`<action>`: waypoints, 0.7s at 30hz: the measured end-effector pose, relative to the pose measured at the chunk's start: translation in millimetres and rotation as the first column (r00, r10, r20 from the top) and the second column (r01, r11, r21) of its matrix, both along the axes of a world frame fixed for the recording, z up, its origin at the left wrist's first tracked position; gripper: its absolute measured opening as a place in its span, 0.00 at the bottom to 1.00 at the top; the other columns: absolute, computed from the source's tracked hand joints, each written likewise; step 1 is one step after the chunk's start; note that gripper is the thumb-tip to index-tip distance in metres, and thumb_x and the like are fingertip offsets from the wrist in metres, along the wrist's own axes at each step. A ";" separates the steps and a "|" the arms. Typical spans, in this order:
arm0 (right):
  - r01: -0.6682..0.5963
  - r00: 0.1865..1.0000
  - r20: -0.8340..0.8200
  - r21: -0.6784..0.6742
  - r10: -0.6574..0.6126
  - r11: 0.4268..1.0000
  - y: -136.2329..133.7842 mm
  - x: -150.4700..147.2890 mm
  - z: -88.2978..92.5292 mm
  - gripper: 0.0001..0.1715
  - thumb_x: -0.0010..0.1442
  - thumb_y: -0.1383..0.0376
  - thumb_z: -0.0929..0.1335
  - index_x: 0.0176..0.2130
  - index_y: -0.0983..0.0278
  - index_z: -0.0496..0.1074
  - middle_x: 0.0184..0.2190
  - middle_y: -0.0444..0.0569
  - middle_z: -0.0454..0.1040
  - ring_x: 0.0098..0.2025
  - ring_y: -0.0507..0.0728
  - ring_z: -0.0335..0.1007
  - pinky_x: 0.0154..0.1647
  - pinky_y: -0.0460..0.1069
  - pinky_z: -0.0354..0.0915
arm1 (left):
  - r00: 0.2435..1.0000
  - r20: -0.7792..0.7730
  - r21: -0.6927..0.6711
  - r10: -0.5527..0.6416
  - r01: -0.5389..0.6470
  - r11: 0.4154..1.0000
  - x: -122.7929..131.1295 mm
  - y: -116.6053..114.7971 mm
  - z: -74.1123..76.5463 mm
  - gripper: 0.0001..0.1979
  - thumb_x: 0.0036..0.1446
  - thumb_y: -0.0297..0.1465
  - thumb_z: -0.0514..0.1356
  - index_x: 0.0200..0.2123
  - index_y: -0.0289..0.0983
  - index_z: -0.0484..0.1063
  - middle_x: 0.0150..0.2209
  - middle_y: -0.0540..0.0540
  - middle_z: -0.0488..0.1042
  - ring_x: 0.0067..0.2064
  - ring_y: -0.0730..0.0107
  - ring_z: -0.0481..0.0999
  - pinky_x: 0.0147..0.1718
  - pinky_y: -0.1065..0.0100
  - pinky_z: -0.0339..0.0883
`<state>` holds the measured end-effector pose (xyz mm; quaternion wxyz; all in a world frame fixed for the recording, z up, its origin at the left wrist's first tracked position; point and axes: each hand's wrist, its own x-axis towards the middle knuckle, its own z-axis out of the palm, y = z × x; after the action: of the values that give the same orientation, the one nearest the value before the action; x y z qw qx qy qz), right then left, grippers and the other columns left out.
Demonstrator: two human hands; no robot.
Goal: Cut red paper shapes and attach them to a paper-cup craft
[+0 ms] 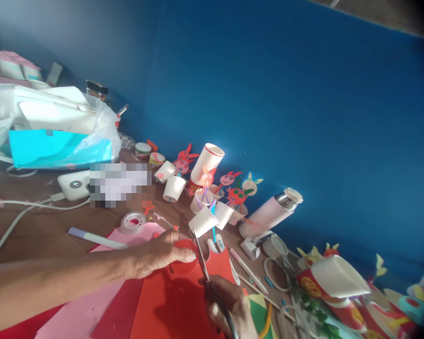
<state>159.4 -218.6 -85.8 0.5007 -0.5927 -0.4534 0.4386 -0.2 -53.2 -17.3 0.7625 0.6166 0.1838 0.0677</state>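
My left hand (169,252) pinches a small rounded piece of red paper (184,260) between thumb and fingers. Scissors (202,261) with slim metal blades are gripped in my right hand (228,306), and the blades lie along the right edge of that piece. Below both hands lies a large red sheet (169,306) with a curved notch at its top edge. Under it are pink paper (70,315) and darker red paper (116,308). Whether the blades are touching the paper, I cannot tell.
Paper cups (203,221) with paper animal faces stand along the blue wall, beside a white thermos (272,214). A tape roll (133,222), a marker (97,238) and a power bank with cable (74,185) lie left. More decorated cups (339,278) are at right.
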 end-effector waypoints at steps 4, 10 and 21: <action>0.012 0.998 0.063 -0.001 -0.012 1.000 1.8 -2.0 -1.9 0.27 0.46 0.47 0.69 0.39 0.63 0.73 0.16 0.39 0.61 0.15 0.45 0.52 0.15 0.40 0.52 | 0.995 -0.064 -0.081 0.083 -0.088 0.993 -1.0 -2.1 7.2 0.13 0.46 0.29 0.59 0.38 0.37 0.75 0.37 0.51 0.76 0.42 0.66 0.70 0.44 0.67 0.59; -0.023 0.998 0.065 0.056 0.019 0.998 3.0 -4.4 -4.0 0.28 0.46 0.45 0.67 0.41 0.60 0.72 0.18 0.40 0.63 0.16 0.46 0.55 0.15 0.40 0.54 | 0.998 0.068 -0.062 0.017 -0.013 0.998 0.3 -2.6 1.3 0.14 0.47 0.29 0.57 0.39 0.37 0.75 0.36 0.51 0.76 0.44 0.65 0.70 0.46 0.66 0.59; -0.009 0.984 0.177 0.044 0.001 0.999 4.9 -8.1 4.7 0.27 0.46 0.46 0.67 0.39 0.62 0.73 0.20 0.42 0.64 0.19 0.49 0.57 0.20 0.42 0.61 | 0.998 0.060 -0.026 0.007 -0.005 1.000 3.5 -0.6 -9.5 0.16 0.44 0.34 0.59 0.39 0.37 0.75 0.35 0.50 0.76 0.43 0.63 0.70 0.45 0.66 0.59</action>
<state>151.4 -213.7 -81.1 0.4704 -0.6168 -0.5074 0.3753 3.4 -53.8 -26.8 0.7755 0.6037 0.1636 0.0859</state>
